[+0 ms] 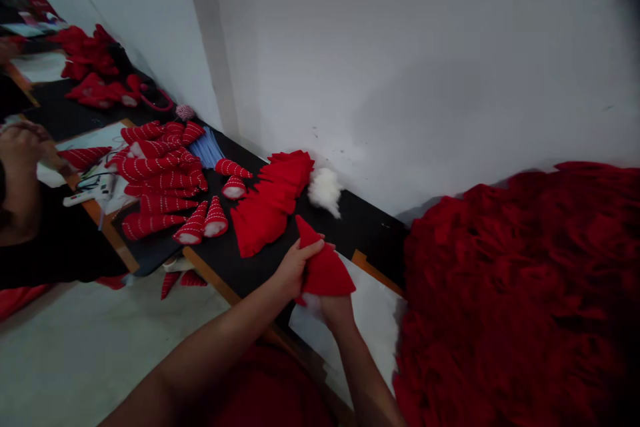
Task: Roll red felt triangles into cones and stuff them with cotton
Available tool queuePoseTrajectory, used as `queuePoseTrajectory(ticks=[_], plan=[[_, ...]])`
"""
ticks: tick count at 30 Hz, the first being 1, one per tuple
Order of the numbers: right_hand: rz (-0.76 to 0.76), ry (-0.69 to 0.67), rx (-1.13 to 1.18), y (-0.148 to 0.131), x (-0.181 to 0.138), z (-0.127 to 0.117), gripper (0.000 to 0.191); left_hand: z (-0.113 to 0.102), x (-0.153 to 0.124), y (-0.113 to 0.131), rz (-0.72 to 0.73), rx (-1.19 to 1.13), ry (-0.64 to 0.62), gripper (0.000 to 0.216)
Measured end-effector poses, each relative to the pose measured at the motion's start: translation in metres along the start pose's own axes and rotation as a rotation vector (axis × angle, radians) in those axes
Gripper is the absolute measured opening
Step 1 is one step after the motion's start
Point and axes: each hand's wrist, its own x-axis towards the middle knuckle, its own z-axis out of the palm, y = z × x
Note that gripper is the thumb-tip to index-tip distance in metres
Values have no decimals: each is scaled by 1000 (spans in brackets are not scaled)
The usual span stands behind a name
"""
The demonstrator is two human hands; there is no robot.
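A plain red cone-shaped cloth hat (327,272) is held over the table, its point up and away from me. My left hand (293,270) is closed around its left side, with the thumb lying across the cloth. My right hand (336,310) reaches up into the open wide end, so its fingers are hidden inside. White stuffing (313,304) shows at that opening beside my right wrist. Beyond the hat lie a loose tuft of white stuffing (325,191) and a fanned row of flat red cloth hats (275,203).
Several red cones with white stitching (165,180) lie piled at left, near blue sticks (206,147) and a glue gun (103,190). A co-worker's hands (23,140) are at far left. A big heap of red cloth (520,293) fills the right. White paper (373,310) lies below my hands.
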Motion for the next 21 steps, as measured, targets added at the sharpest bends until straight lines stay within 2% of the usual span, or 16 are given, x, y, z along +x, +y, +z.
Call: queuePoseTrajectory(ticks=[3,6,9,13,15,18,19,21], plan=[[39,-19,112,2,-16,-5,44,-6,7,6,-2,-45,132,30],[-4,-25,148,5,-34,-11,54,-10,10,14,52,-42,184,29],[-103,-44,-86,6,-40,-15,49,-8,6,17,56,15,115,42],[-137,-143,-298,8,-35,-17,43,0,-4,13,55,121,-26,58],[-169,-180,-289,10,-32,-15,49,2,-9,11,68,165,-90,66],[-168,-135,-197,11,-33,-11,57,2,-14,8,46,203,-163,70],[-114,-127,-153,10,-34,-11,53,1,-15,7,30,203,-177,70],[50,-162,-45,6,-35,-10,31,-1,-17,6,-2,198,-202,71]])
